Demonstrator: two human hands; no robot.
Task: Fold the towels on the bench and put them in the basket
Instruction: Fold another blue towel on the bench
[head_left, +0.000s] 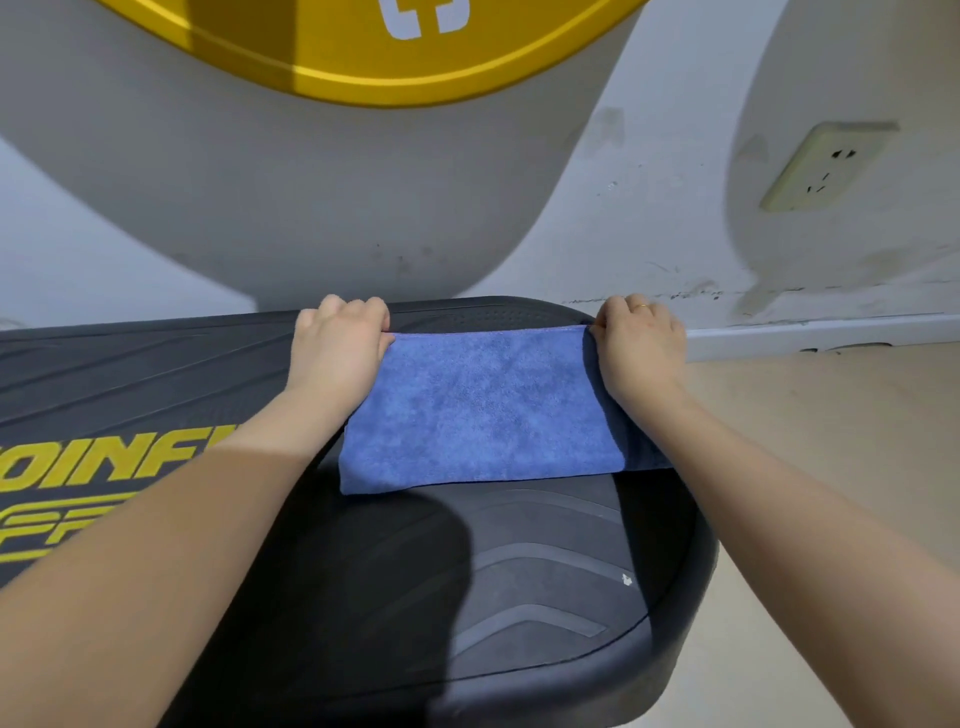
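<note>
A blue towel (483, 410) lies folded over on the black padded bench (519, 582), its doubled far edge near the bench's back rim. My left hand (340, 345) grips the towel's far left corner with curled fingers. My right hand (639, 343) grips the far right corner in the same way; a ring shows on one finger. The towel's right end hangs slightly past the bench's side. No basket is in view.
The bench carries yellow lettering (104, 462) on its left part. Behind it stands a white wall with a power socket (826, 166) at the right. Beige floor (831, 441) lies to the right of the bench.
</note>
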